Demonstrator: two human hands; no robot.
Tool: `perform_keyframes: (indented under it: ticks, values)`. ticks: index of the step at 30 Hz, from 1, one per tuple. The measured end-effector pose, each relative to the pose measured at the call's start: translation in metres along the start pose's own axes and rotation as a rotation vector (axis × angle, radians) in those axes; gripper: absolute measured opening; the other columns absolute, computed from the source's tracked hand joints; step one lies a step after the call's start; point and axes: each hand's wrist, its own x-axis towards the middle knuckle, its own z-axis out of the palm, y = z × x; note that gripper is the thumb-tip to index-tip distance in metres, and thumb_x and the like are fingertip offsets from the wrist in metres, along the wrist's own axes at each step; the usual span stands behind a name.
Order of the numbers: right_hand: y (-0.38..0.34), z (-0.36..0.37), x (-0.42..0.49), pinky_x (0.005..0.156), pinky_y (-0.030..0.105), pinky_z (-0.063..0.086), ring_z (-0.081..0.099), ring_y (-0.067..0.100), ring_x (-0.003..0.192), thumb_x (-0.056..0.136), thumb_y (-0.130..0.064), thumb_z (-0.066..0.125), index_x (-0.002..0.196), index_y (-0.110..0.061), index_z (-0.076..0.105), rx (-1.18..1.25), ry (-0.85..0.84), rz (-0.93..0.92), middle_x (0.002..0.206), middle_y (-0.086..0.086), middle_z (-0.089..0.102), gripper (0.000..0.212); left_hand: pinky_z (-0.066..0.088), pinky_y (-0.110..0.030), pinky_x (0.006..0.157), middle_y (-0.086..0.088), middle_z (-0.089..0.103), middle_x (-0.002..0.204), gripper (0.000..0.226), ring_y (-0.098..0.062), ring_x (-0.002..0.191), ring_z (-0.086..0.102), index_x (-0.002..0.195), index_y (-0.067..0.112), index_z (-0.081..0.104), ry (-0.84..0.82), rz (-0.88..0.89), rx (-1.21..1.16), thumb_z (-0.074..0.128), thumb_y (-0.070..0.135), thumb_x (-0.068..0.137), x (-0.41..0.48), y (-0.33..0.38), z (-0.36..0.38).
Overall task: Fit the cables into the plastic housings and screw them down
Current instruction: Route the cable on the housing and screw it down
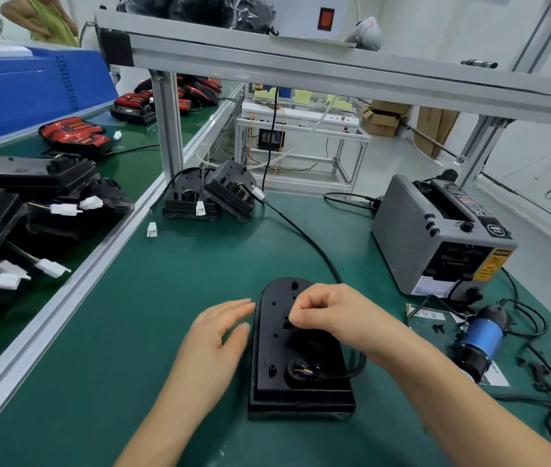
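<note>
Black plastic housing (267, 352) lies flat on green desk (132, 332), near centre. Black cable (356, 367) already fed into its near round hole, coloured wires showing. Left hand (220, 335) released, fingers against housing's left edge. Right hand (328, 315) clenched over its middle; cannot tell what it pinches. Screwing down probably still to do.

- The left hand (220, 332) is held palm down, fingers straight and loosely together, thumb set a little apart.
- The right hand (328, 315) is curled, thumb and forefinger pinched together; whether they hold anything I cannot tell.
</note>
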Motion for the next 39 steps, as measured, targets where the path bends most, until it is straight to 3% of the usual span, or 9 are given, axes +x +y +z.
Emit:
perform_keyframes:
  ticks: [5, 8, 14, 20, 27, 31, 33, 36, 39]
  values:
    - [-0.006, 0.006, 0.008, 0.069, 0.017, 0.045, 0.055, 0.007, 0.075, 0.081, -0.022, 0.072, 0.067, -0.027, 0.066, -0.129, -0.066, 0.037, 0.093, -0.004, 0.066, 0.016, 0.013, -0.015, 0.110, 0.053, 0.031, 0.126, 0.050, 0.024, 0.132, -0.001, 0.128, 0.049, 0.046, -0.135, 0.003, -0.014, 0.050, 0.013, 0.094, -0.007, -0.009, 0.010]
    - [-0.006, 0.010, 0.010, 0.081, 0.029, 0.049, 0.057, 0.013, 0.079, 0.081, -0.021, 0.071, 0.069, -0.027, 0.068, -0.148, -0.057, 0.045, 0.097, 0.006, 0.069, 0.014, 0.013, -0.013, 0.110, 0.050, 0.031, 0.126, 0.047, 0.024, 0.133, -0.002, 0.130, 0.044, 0.047, -0.129, 0.009, -0.006, 0.052, 0.015, 0.093, -0.006, -0.011, 0.010]
    - [-0.003, 0.016, 0.013, 0.096, 0.035, 0.045, 0.056, 0.014, 0.102, 0.078, -0.034, 0.071, 0.058, -0.043, 0.067, -0.216, -0.037, 0.057, 0.097, -0.005, 0.065, 0.022, 0.012, -0.013, 0.111, 0.048, 0.031, 0.126, 0.048, 0.022, 0.134, -0.002, 0.132, 0.040, 0.048, -0.123, 0.013, -0.007, 0.054, 0.013, 0.093, -0.005, -0.013, 0.010]
    - [-0.001, 0.023, 0.013, 0.099, 0.041, 0.041, 0.049, 0.018, 0.111, 0.080, -0.030, 0.069, 0.053, -0.050, 0.063, -0.255, 0.000, 0.013, 0.094, -0.005, 0.063, 0.034, 0.012, -0.012, 0.109, 0.049, 0.031, 0.127, 0.048, 0.025, 0.131, -0.003, 0.132, 0.042, 0.048, -0.110, 0.007, -0.012, 0.054, 0.015, 0.092, -0.006, -0.013, 0.011]
    - [0.001, 0.025, 0.011, 0.101, 0.040, 0.036, 0.044, 0.014, 0.112, 0.082, -0.029, 0.067, 0.057, -0.039, 0.060, -0.311, 0.050, -0.013, 0.093, -0.012, 0.057, 0.028, 0.013, -0.015, 0.112, 0.049, 0.031, 0.126, 0.047, 0.024, 0.132, -0.001, 0.133, 0.040, 0.048, -0.091, 0.024, -0.003, 0.054, 0.016, 0.092, -0.007, -0.013, 0.011]
    - [-0.002, 0.026, 0.010, 0.101, 0.040, 0.037, 0.044, 0.015, 0.113, 0.083, -0.031, 0.065, 0.062, -0.038, 0.062, -0.355, 0.047, -0.015, 0.088, -0.014, 0.055, 0.023, 0.015, -0.026, 0.117, 0.043, 0.039, 0.126, 0.044, 0.017, 0.137, 0.006, 0.126, 0.041, 0.055, 0.010, 0.107, 0.107, 0.059, 0.017, 0.091, -0.013, -0.011, 0.011]
    - [-0.002, 0.026, 0.010, 0.100, 0.041, 0.037, 0.044, 0.016, 0.112, 0.083, -0.032, 0.065, 0.068, -0.035, 0.067, -0.372, 0.046, -0.014, 0.085, -0.014, 0.055, 0.016, 0.019, -0.034, 0.117, 0.029, 0.054, 0.124, 0.038, 0.002, 0.139, 0.023, 0.118, 0.035, 0.064, 0.087, 0.234, 0.225, 0.061, 0.010, 0.088, -0.017, -0.009, 0.011]
    - [-0.001, 0.026, 0.010, 0.100, 0.039, 0.036, 0.043, 0.016, 0.113, 0.084, -0.033, 0.065, 0.065, -0.037, 0.063, -0.375, 0.055, -0.015, 0.089, -0.013, 0.054, 0.019, 0.031, -0.047, 0.109, 0.008, 0.068, 0.110, 0.037, -0.026, 0.127, 0.050, 0.104, 0.023, 0.073, 0.133, 0.437, 0.418, 0.052, 0.005, 0.078, -0.022, -0.008, 0.012]
    - [0.000, 0.027, 0.010, 0.100, 0.038, 0.035, 0.042, 0.013, 0.112, 0.084, -0.034, 0.064, 0.060, -0.040, 0.057, -0.395, 0.066, -0.021, 0.088, -0.015, 0.052, 0.026, 0.031, -0.049, 0.104, 0.004, 0.070, 0.102, 0.041, -0.032, 0.118, 0.057, 0.099, 0.023, 0.075, 0.174, 0.518, 0.551, 0.041, 0.010, 0.080, -0.024, -0.011, 0.013]
